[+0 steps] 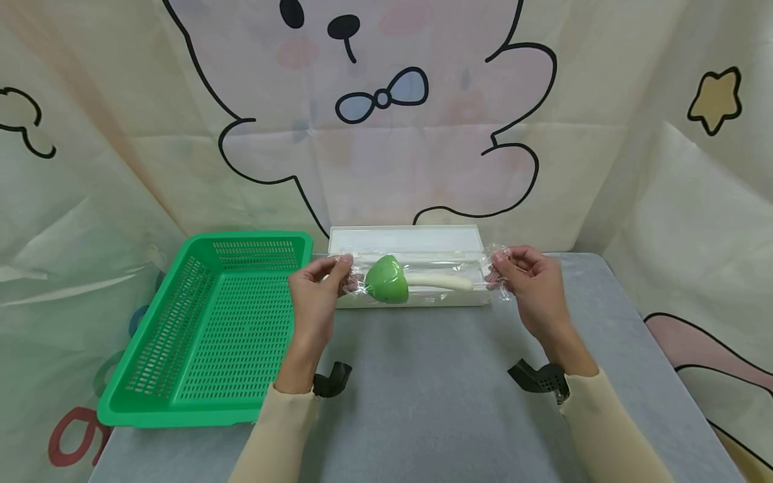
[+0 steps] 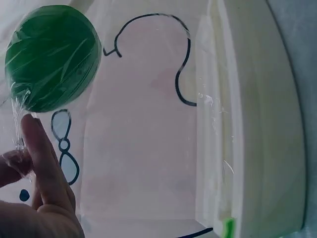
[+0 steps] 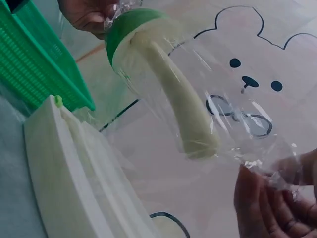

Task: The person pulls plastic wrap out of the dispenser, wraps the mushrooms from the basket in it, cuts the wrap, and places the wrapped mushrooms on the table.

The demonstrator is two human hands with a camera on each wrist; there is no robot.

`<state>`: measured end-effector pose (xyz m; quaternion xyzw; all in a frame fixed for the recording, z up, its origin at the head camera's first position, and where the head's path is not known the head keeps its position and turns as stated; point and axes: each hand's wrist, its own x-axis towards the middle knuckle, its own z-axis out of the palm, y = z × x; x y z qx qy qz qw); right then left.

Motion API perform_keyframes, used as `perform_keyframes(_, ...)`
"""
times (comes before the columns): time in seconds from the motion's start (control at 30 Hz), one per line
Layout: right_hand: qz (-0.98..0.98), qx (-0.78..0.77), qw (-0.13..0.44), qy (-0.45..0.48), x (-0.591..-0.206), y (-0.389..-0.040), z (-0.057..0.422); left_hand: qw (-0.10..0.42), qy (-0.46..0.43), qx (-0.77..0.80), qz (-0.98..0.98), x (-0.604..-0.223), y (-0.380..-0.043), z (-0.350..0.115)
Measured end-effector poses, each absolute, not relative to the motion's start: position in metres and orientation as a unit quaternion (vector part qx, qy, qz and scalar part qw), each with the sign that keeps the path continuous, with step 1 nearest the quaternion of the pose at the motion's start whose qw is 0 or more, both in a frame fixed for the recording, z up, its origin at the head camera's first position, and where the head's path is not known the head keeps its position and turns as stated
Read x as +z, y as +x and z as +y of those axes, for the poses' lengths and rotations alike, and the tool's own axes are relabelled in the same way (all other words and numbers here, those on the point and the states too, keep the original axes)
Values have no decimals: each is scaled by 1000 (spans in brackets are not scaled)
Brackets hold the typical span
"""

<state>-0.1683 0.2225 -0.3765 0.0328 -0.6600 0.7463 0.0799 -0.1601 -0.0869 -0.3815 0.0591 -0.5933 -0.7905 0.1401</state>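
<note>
A toy mushroom with a green cap and a pale stem is wrapped in clear cling film, cap toward the left. My left hand pinches the gathered film end beside the cap. At the opposite end, beyond the stem, my right hand pinches the twisted film between thumb and fingers. Held between both hands, the bundle lies level in front of the long white cling film box, overlapping it in the head view. The box's lid is raised at the back.
A green plastic basket with slatted walls stands left of the box, close by my left forearm. A small green piece sits at one end of the box. The grey table meets a printed cloth behind.
</note>
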Motion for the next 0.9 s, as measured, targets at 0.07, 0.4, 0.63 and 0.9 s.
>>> perform_keyframes(0.07, -684, 728, 56, 12, -380, -163, 224, 130, 81, -775, -613, -387, -156, -88)
perform_keyframes(0.4, -739, 672, 41, 35, -406, -155, 225, 75, 16, -724, -685, -412, -148, -94)
perform_keyframes(0.63, -798, 597, -39, 73, -410, -149, 232, -34, -38, -661, -749, -415, -137, -102)
perform_keyframes(0.9, -855, 490, -66, 157, -419, -143, 239, -1, -102, -433, -895, -416, -128, -98)
